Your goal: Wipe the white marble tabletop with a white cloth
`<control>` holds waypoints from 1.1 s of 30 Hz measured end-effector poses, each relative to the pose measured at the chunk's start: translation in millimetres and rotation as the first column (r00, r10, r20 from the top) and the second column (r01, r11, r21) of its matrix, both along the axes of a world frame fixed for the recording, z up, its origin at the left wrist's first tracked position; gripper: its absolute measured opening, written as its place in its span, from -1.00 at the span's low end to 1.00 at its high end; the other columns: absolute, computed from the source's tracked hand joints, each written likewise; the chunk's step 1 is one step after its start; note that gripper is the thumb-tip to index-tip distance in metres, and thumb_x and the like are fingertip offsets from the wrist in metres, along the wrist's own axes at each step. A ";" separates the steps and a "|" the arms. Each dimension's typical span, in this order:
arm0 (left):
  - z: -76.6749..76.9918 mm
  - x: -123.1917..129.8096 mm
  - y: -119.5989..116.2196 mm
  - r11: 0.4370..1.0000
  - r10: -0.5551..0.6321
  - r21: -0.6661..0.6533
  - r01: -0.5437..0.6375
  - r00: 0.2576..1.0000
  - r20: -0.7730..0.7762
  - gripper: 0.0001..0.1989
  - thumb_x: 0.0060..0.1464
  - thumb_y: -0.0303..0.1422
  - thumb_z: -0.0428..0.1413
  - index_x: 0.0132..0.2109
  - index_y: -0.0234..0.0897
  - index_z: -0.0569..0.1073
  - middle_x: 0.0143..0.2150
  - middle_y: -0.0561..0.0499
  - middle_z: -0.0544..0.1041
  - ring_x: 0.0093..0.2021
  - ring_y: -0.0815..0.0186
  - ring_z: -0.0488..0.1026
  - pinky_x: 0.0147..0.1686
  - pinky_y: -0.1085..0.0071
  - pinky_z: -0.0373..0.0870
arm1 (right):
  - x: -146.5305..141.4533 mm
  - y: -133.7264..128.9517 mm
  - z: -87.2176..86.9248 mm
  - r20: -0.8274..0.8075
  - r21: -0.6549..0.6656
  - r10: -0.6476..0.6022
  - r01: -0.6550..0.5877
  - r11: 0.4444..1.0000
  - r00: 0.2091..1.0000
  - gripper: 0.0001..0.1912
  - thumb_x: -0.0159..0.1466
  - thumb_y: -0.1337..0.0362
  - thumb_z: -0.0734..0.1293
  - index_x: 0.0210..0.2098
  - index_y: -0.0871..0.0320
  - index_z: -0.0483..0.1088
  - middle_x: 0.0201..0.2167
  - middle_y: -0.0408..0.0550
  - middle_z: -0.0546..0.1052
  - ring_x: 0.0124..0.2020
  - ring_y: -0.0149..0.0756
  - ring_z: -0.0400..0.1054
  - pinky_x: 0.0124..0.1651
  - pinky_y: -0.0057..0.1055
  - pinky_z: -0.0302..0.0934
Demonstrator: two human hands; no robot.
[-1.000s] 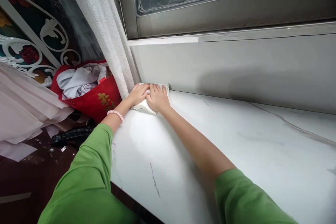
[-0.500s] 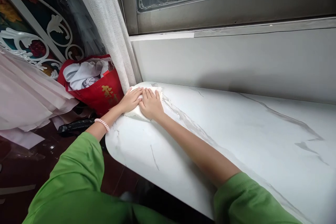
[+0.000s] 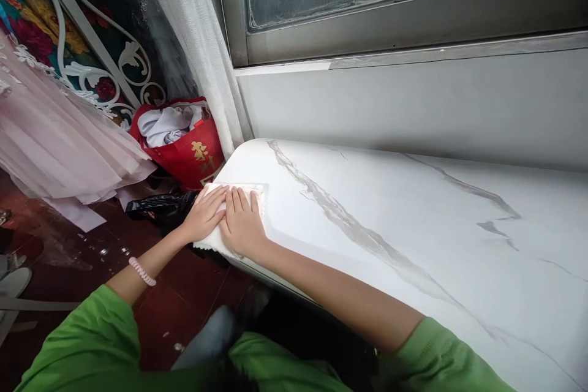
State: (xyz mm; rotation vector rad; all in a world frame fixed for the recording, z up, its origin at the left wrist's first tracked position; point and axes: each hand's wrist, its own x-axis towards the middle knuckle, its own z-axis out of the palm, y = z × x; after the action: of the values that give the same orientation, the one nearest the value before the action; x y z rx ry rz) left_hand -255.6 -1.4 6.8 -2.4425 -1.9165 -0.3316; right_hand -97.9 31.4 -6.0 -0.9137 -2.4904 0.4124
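Observation:
A white cloth [image 3: 214, 241] lies at the near left corner of a white, marble-patterned tabletop [image 3: 413, 214], with part of it over the edge. My left hand [image 3: 204, 215] rests flat on the cloth's left part, fingers stretched out. Beside it, my right hand [image 3: 242, 224] presses flat on the cloth, fingers extended and slightly spread. The two hands touch or nearly touch along their inner sides. Both palms are hidden against the cloth. A pink beaded or coiled band [image 3: 142, 271] circles my left wrist.
Left of the table stands a red bag [image 3: 184, 156] holding white fabric, with a black bag [image 3: 165, 208] below. A pink dress [image 3: 78, 141] hangs farther left. A white curtain [image 3: 202, 43] falls at the table's far left corner, beside a wall [image 3: 390, 104] under a window.
Both hands and the cloth have moved from the far left corner toward me, down to the table's near left edge. The camera view has shifted slightly left.

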 end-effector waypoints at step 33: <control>-11.2 16.8 262.5 0.996 -0.066 -0.057 0.067 0.998 0.023 -0.58 0.28 -0.34 -0.23 0.24 -0.26 0.18 0.32 -0.08 0.22 0.32 0.26 0.10 0.32 0.10 -0.21 | -2.3 233.4 -14.0 0.004 -0.001 -0.284 0.284 0.959 0.959 -0.40 0.29 0.33 -0.01 0.27 0.50 0.06 0.29 0.21 0.20 0.32 -0.11 -0.03 0.35 -0.04 -0.32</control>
State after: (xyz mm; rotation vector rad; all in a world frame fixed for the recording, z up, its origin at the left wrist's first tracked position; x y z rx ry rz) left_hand -238.8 261.1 -4.5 -2.5542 -1.8814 -0.3091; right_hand -100.2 264.9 -20.0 -1.2519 -2.3133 0.3160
